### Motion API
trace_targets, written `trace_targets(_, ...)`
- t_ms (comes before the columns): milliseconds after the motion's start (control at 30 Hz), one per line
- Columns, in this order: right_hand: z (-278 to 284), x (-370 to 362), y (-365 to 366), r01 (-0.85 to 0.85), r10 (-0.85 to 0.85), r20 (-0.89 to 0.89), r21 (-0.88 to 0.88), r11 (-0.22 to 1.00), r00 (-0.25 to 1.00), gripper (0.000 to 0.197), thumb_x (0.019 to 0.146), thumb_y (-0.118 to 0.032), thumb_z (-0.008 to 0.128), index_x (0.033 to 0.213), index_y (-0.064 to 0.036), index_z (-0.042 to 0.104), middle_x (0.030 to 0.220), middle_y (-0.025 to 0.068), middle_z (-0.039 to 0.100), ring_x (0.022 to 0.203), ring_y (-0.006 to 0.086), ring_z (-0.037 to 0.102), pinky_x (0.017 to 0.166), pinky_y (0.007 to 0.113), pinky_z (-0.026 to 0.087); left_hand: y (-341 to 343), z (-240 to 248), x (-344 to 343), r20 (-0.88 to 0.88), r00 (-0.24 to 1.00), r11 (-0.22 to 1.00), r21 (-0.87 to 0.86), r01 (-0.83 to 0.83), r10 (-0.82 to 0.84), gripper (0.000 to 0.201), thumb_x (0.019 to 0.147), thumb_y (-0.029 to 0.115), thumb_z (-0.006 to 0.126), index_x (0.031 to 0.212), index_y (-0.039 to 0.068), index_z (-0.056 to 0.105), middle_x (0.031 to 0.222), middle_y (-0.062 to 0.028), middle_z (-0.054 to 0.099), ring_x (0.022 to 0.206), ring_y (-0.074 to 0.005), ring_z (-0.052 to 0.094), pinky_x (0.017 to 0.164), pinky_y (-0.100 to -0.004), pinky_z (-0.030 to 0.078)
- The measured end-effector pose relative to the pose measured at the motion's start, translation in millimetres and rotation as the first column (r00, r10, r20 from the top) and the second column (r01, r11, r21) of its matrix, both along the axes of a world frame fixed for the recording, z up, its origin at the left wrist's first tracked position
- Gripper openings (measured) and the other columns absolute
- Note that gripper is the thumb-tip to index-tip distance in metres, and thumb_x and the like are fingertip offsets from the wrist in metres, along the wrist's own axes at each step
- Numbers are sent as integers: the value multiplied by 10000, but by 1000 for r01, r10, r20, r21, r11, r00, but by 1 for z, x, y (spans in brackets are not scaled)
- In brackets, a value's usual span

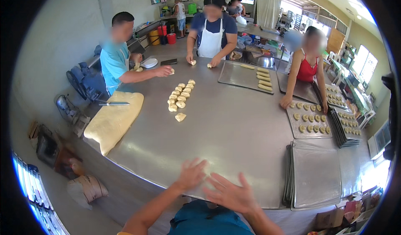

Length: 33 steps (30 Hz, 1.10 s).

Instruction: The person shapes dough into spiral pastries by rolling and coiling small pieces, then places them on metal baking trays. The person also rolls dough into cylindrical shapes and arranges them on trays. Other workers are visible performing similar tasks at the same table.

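At the near edge of the tabletop (234,128), the left hand (191,175) and the right hand (232,193) are held close together, fingers spread wide; whether the metal is touched cannot be told. Beyond them, a single dough piece (180,117) is set just short of two rows of dough balls (182,94). To the right, a tray stack (316,174) is placed; to the left, a dough sheet (112,122) is laid flat. Farther out, small lumps are held by two co-workers, and a filled tray (303,115) is touched by a third person.
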State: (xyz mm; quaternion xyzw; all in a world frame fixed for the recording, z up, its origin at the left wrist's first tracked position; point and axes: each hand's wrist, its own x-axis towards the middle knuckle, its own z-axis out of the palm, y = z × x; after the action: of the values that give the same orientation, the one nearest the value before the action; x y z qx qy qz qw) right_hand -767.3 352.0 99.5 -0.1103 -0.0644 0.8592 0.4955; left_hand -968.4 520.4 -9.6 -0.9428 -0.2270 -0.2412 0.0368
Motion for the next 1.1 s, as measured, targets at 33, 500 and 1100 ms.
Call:
trace_targets(33,13,6,-6,8,2,-175,60,998,985,870,948,-726,253,1546,-93,252,1574,179,292,1422,391,321,1158,497,240,16,-1,-9,8,990,989,-28,-144,144,390,872,203,625,1259,155,606,1183,-103,656,1226,-302,536,896,-458,460)
trace_targets(500,-77,28,-18,553,-332,942,250,795,52,264,1040,-214,435,1208,-58,567,930,69,658,774,139,621,683,287,512,29,22,-1,225,960,775,-632,14,166,270,925,159,599,1181,77,624,1014,-112,640,839,-265,655,762,-387,500)
trace_targets(1100,-197,-74,496,164,-39,762,188,968,-646,551,801,-432,687,1178,-39,604,1118,155,655,1047,317,617,876,421,494,-24,64,-127,211,787,621,-739,-260,579,287,889,77,665,1170,37,631,1049,-168,668,928,-295,684,775,-356,544)
